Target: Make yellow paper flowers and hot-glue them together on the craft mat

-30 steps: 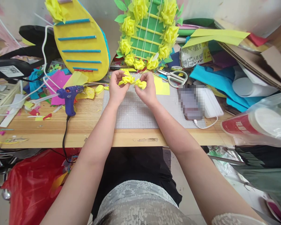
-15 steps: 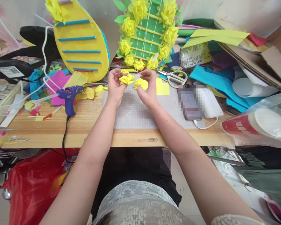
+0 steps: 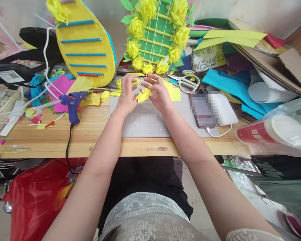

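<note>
Framing a small yellow paper flower (image 3: 143,96) between both hands, above the gray cutting mat (image 3: 145,124). My left hand (image 3: 126,95) is half open, fingers loosely curled with the thumb tip right by the petals. My right hand (image 3: 160,93) is about as loose, fingers spread on the flower's other side. Honestly can't tell which one has hold of it. Yellow paper (image 3: 175,94) sits just past my right hand, scissors (image 3: 181,79) beside that. Glue gun's (image 3: 74,103) off left, and the flower-edged green board (image 3: 153,40) stands behind everything.
</note>
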`<state>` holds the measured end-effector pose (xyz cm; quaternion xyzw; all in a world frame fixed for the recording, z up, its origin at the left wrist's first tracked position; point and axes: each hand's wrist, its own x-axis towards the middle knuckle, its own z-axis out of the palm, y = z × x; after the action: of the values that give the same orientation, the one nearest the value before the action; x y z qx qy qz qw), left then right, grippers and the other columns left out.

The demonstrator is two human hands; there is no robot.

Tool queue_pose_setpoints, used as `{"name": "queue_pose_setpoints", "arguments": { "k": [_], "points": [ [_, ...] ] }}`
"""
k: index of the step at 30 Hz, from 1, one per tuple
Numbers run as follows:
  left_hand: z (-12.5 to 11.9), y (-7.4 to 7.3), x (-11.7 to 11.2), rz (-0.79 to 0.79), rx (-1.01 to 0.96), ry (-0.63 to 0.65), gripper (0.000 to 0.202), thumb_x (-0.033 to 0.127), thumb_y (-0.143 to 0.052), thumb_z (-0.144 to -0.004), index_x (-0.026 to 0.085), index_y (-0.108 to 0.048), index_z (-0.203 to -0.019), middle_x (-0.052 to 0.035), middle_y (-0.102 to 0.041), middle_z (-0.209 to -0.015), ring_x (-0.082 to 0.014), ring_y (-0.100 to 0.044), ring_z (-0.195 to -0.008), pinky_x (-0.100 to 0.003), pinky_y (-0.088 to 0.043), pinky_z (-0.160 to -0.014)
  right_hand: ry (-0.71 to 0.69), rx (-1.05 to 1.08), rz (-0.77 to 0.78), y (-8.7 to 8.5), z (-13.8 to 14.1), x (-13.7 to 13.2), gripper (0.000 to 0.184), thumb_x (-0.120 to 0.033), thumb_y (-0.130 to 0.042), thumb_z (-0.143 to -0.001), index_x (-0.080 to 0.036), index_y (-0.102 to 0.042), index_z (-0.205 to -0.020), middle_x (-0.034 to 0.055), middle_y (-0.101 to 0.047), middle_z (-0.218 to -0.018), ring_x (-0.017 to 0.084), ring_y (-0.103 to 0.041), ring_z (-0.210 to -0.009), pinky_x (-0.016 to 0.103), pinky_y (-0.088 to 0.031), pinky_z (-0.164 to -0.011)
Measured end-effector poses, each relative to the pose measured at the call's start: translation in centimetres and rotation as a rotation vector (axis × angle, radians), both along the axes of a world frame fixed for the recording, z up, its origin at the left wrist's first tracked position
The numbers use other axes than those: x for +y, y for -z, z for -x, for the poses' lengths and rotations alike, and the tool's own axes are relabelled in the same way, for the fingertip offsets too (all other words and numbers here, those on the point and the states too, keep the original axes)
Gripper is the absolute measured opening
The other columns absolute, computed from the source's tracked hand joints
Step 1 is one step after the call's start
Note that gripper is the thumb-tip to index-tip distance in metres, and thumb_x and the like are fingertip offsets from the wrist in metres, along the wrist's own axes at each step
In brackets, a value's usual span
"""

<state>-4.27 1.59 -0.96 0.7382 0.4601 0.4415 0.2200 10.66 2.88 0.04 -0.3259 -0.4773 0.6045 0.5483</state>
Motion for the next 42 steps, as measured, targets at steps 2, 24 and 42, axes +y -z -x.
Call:
{"name": "queue_pose_setpoints", "arguments": {
  "k": [2,24,42],
  "points": [
    [-0.2,0.7,0.3,0.125,-0.065,0.005,0.052,0.024,-0.052,-0.083,0.034,-0.029,-0.128,-0.0082,-0.042,-0.132,-0.0200,-0.055,-0.113,-0.038,-0.052,-0.088,-0.002,-0.005,-0.011,0.3,0.1,0.1,0.034,-0.028,-0.059,-0.071,-0.027,-0.042,-0.101,0.0015,-0.056,-0.112,0.018,-0.056,-0.110,0.045,-0.048,-0.098],
    [0.0,-3.3,-2.3,0.521,0.519,0.424,0.078,0.047,-0.077,-0.050,0.019,-0.048,-0.117,-0.0111,-0.055,-0.122,-0.0289,-0.047,-0.117,-0.043,-0.039,-0.100,0.479,-0.140,0.211,0.8,-4.2,3.3,0.023,-0.022,-0.054,-0.073,-0.025,-0.043,-0.093,-0.0042,-0.058,-0.089,0.004,-0.056,-0.069,0.020,-0.048,-0.061],
    [0.8,-1.8,-1.2,0.199,0.392,0.060,0.079,0.016,-0.071,-0.059,0.020,-0.039,-0.132,-0.0107,-0.048,-0.134,-0.0266,-0.046,-0.124,-0.042,-0.035,-0.106,0.097,-0.900,-0.455,1.7,-1.7,0.9,0.044,-0.017,-0.059,-0.070,-0.026,-0.053,-0.113,0.0073,-0.050,-0.128,0.029,-0.039,-0.126,0.053,-0.027,-0.112]
  ]
}}
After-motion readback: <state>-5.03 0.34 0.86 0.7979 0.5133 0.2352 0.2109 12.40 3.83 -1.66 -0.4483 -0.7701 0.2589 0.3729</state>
